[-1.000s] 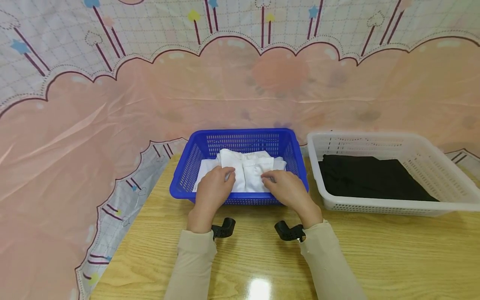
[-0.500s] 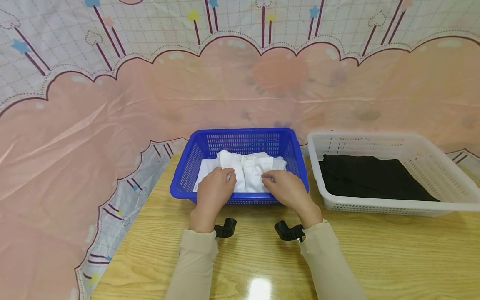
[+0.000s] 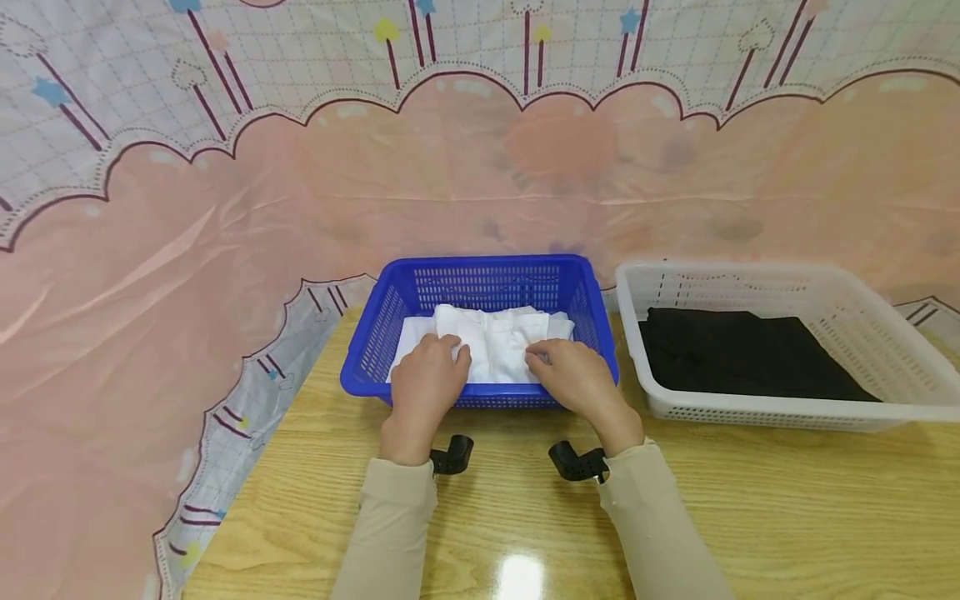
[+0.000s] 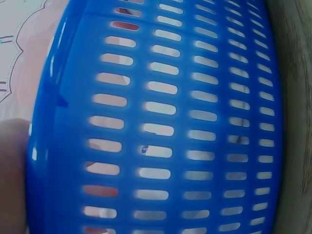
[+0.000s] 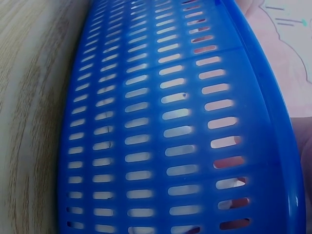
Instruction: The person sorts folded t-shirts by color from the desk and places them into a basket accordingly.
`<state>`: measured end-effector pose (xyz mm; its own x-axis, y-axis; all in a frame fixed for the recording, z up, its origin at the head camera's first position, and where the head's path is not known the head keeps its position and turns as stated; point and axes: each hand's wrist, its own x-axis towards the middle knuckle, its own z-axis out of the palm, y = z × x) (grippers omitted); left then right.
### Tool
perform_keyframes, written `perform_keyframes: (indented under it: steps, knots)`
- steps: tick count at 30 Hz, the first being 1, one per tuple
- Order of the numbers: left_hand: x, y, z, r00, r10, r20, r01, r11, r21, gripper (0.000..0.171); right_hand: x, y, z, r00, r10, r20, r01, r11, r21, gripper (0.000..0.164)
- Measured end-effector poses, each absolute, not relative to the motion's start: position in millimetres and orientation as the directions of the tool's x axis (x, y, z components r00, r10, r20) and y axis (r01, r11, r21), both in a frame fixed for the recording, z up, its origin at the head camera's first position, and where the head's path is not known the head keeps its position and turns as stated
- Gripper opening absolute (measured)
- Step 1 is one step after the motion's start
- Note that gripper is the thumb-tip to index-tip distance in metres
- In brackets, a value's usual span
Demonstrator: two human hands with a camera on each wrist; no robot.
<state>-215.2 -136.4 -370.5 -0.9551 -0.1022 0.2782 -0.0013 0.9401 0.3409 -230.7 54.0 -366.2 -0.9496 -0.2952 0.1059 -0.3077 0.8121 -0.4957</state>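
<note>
A blue plastic basket (image 3: 480, 390) with slotted walls stands on the table and has folded white cloth in it. On top lies a folded white garment (image 3: 491, 325) with a crease down its middle; its exact kind is unclear. My left hand (image 3: 429, 375) reaches over the near rim and holds the garment's left part with bent fingers. Bent the same way, my right hand (image 3: 576, 375) holds its right part. Both hands' lower fingertips are hidden. The wrist views mostly show the basket wall (image 4: 180, 117), with white cloth behind its slots.
Close to the right stands a white plastic basket (image 3: 787, 412) holding folded black cloth (image 3: 742, 354). A patterned pink and white sheet (image 3: 450, 175) hangs behind and on the left. The wooden table (image 3: 510, 517) extends toward me and to the right.
The back edge of the white garment has sunk slightly lower in the basket. Both hands have stayed nearly in place.
</note>
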Motion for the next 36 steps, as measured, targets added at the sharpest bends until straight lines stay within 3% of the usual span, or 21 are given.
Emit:
perform_keyframes:
  steps: [8, 25, 36]
  knots:
    - [-215.3, -135.3, -369.9, -0.967, -0.096, 0.235, -0.013, 0.943, 0.333, 0.043, -230.2, 54.4, -365.7, -0.964, -0.245, 0.104, -0.264, 0.83, -0.491, 0.032]
    - [-215.7, -136.7, -368.2, -0.984, -0.085, 0.154, -0.032, 0.948, 0.317, 0.041, -231.9, 49.0, -368.0, -0.98, -0.138, 0.141, -0.19, 0.849, -0.492, 0.041]
    - [-214.8, -138.2, -369.2, -0.986, -0.083, 0.146, -0.035, 0.951, 0.308, 0.042, -233.0, 47.1, -371.5, -0.968, -0.21, 0.135, -0.249, 0.856, -0.454, 0.036]
